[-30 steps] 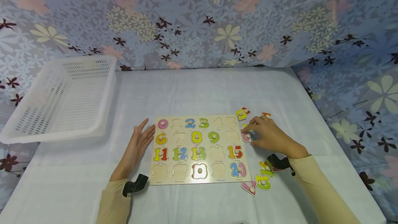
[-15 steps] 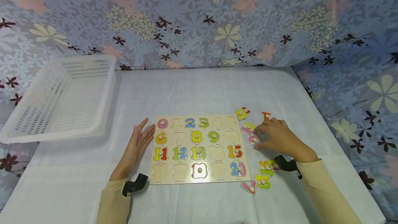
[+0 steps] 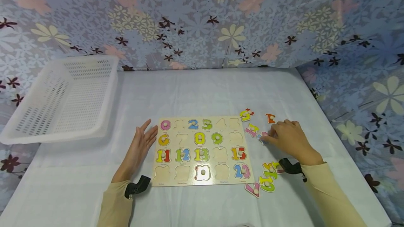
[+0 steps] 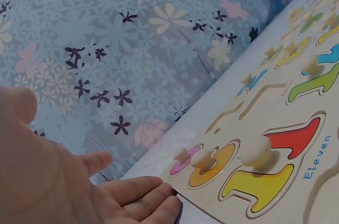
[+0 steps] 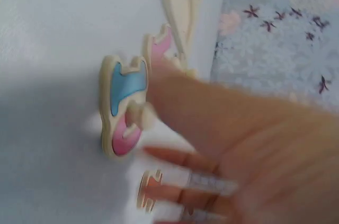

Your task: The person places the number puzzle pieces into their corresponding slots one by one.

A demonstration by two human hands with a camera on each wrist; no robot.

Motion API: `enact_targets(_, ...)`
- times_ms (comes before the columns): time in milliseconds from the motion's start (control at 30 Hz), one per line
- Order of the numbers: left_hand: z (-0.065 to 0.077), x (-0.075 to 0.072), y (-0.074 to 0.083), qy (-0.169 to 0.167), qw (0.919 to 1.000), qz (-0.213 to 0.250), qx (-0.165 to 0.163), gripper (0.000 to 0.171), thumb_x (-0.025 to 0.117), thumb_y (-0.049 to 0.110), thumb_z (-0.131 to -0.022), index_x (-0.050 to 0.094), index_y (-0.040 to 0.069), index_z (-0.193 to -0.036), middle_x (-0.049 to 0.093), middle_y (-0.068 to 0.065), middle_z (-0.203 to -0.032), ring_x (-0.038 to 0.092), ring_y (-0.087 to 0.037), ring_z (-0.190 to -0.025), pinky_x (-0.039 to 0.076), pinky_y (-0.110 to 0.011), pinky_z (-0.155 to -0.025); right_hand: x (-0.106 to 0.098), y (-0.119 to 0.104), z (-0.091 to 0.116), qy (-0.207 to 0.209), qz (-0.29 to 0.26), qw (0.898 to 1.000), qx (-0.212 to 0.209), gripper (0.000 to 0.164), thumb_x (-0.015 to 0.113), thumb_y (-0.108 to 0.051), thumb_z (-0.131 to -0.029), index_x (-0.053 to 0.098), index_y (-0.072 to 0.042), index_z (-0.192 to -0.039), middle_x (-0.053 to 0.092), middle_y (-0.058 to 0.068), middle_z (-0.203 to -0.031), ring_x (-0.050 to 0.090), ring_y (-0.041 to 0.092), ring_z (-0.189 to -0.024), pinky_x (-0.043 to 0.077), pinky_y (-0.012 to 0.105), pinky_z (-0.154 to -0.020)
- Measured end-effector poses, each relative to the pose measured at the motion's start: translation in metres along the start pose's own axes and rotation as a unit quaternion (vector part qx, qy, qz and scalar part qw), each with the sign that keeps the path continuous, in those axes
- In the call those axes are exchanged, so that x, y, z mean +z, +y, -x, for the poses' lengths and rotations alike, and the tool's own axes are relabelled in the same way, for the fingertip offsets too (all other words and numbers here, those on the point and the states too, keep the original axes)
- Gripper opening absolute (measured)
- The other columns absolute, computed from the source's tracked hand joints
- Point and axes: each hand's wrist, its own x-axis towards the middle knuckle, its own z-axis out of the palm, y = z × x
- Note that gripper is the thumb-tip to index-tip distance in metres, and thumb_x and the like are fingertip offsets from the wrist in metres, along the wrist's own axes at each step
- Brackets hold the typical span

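Note:
My left hand (image 3: 139, 148) is at the board's left edge, fingers straight and palm turned inward; in the left wrist view its fingertips (image 4: 164, 203) are right at the corner. The wooden number puzzle board (image 3: 189, 181) holds several knobbed numbers, such as the red and yellow eleven (image 4: 259, 187), among bare recesses. Right of it, my right hand (image 3: 288, 139) is over a blue and pink number piece (image 5: 127, 89). Its thumb overlaps that piece beside the round knob (image 5: 142, 115), and the blurred fingers are spread apart below the knob.
Loose pieces lie right of the board: a yellow and red one (image 3: 245, 115), an orange one (image 3: 270, 118), a pink and yellow one (image 3: 251, 130), a green and yellow nineteen (image 3: 267, 184) and a pink seven (image 3: 253, 190). A white basket (image 3: 107, 115) stands at the back left.
My right hand has moved right, away from the board. The blue and pink piece has shifted right and turned, uncovering the pink and yellow and orange pieces. My left hand stays put.

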Motion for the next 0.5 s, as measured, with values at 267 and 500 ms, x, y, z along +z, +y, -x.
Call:
enact_targets(267, 0.0001, 0.0005, 0.0011, -0.001, 1.0, 0.002, 0.0, 0.064, 0.009, 0.049, -0.104, 0.001, 0.011, -0.156, 0.018, -0.021, -0.157, 0.019, -0.029, -0.144, 0.019, -0.036, -0.117, 0.0033, 0.0047, -0.001, -0.034, -0.05, 0.992, -0.111, 0.052, 0.086, -0.004, -0.069, 0.07, -0.009, -0.118, 0.064, 0.008, -0.112, 0.051, 0.035, -0.112, 0.03, 0.062, -0.098)
enact_targets(500, 0.0005, 0.0005, 0.0021, 0.001, 1.0, 0.0, 0.0, 0.063, 0.009, 0.047, -0.105, 0.002, 0.011, -0.156, 0.018, -0.021, -0.157, 0.019, -0.03, -0.144, 0.018, -0.038, -0.117, 0.0027, 0.0096, 0.0, -0.001, -0.016, 0.994, -0.111, 0.044, 0.088, -0.014, -0.068, 0.073, -0.007, -0.109, 0.064, 0.007, -0.102, 0.052, 0.033, -0.101, 0.034, 0.062, -0.095)
